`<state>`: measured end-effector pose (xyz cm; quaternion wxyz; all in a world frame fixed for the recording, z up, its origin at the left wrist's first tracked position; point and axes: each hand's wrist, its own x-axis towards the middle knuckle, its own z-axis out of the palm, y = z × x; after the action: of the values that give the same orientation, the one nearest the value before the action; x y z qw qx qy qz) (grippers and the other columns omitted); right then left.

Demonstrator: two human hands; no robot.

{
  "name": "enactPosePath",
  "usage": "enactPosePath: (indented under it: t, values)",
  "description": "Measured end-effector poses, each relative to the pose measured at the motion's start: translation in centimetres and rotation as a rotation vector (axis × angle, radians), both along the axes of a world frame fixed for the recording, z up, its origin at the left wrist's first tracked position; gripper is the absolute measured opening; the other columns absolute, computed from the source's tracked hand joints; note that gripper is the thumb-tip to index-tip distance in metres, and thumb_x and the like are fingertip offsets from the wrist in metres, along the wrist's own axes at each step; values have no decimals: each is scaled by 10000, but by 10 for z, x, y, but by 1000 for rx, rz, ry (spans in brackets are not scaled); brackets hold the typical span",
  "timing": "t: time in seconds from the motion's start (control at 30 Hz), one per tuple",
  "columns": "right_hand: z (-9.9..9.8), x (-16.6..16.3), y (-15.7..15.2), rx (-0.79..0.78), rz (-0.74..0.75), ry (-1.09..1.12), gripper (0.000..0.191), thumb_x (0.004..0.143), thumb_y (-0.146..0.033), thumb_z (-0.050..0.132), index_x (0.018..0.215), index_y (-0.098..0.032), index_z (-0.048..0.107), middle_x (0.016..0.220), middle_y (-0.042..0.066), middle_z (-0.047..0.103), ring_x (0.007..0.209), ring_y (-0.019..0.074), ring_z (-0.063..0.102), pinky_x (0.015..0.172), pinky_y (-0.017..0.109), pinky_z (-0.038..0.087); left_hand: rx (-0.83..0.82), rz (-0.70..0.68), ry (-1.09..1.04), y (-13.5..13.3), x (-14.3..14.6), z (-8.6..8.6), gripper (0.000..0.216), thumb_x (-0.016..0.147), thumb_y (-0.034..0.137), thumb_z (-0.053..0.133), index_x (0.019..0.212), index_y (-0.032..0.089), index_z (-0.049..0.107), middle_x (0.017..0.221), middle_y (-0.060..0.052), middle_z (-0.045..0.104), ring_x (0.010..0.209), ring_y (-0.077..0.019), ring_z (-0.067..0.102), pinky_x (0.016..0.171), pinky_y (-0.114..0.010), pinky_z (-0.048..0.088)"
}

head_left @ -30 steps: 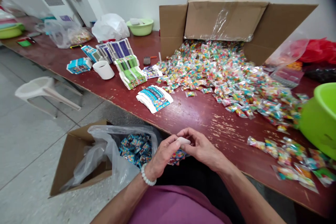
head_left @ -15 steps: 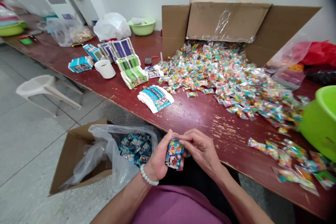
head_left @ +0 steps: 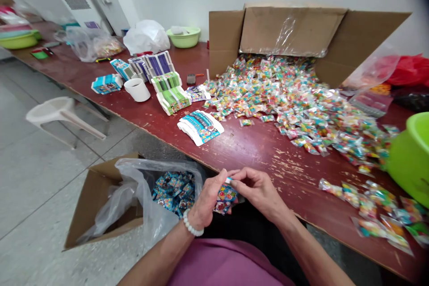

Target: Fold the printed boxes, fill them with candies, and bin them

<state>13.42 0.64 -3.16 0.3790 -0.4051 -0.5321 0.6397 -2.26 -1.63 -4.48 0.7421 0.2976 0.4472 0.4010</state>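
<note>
My left hand (head_left: 210, 197) is closed round a small printed blue candy box (head_left: 225, 197), with its palm and thumb covering much of the left side. At the box's top end, the thumb and fingers of my right hand (head_left: 257, 189) pinch a white flap. The box is over my lap, just in front of the table edge. A stack of flat blue cartons (head_left: 202, 128) lies on the table ahead of my hands. Several wrapped candies (head_left: 368, 208) rest to the right, and a large heap of wrapped candies (head_left: 281, 94) spills from an open cardboard box (head_left: 291, 31).
Left below the table, a cardboard carton (head_left: 83, 205) lined with clear plastic holds blue boxes (head_left: 174, 191). Green flat cartons (head_left: 170, 94), a white tape roll (head_left: 137, 90) and a small scale (head_left: 191, 79) stand on the table. A green tub (head_left: 410, 156) is at right, a white stool (head_left: 63, 114) at left.
My left hand has turned inward over the candy box, so less of its printed face shows. A white flap now shows at my right fingertips. The view has shifted slightly.
</note>
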Motion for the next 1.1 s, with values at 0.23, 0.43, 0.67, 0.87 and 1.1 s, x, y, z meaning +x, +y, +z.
enactPosePath:
  t: [0.23,0.43,0.67,0.87,1.1]
  values:
    - [-12,-11,-20,480,-83,-222,80,892,-293,663,955,-245,674,1011,65,653,1012,220,622,894,362,498,-93,83,-89,4,-4,-1,396,819,401,595,1130,174,688,913,-53,686,587,-136,596,454,-221,467]
    - [-29,-20,-3,465,9,-308,254,863,-340,677,1096,-251,631,1057,63,633,907,196,621,781,316,519,90,138,401,-5,-46,-12,378,850,420,529,1126,198,661,906,-44,691,690,-176,624,596,-262,465]
    - [-34,-42,124,401,-275,-790,326,895,-359,588,1174,-192,611,1135,96,638,970,233,629,878,354,480,479,70,1390,12,-105,-19,490,916,510,494,1316,231,542,1131,-82,672,1042,-270,596,953,-390,407]
    - [-45,-77,168,311,-366,-937,483,751,-477,746,1092,-160,618,1218,198,544,1156,388,524,927,498,412,689,111,1810,87,-77,-23,479,962,447,429,1368,214,530,1232,-131,625,1080,-327,518,852,-428,392]
    - [-58,-74,163,237,-466,-794,374,702,-390,751,975,-201,578,1069,106,624,1057,312,560,913,443,398,693,38,1847,104,-80,-35,386,914,486,535,1193,230,608,1048,-100,638,1000,-302,522,793,-398,372]
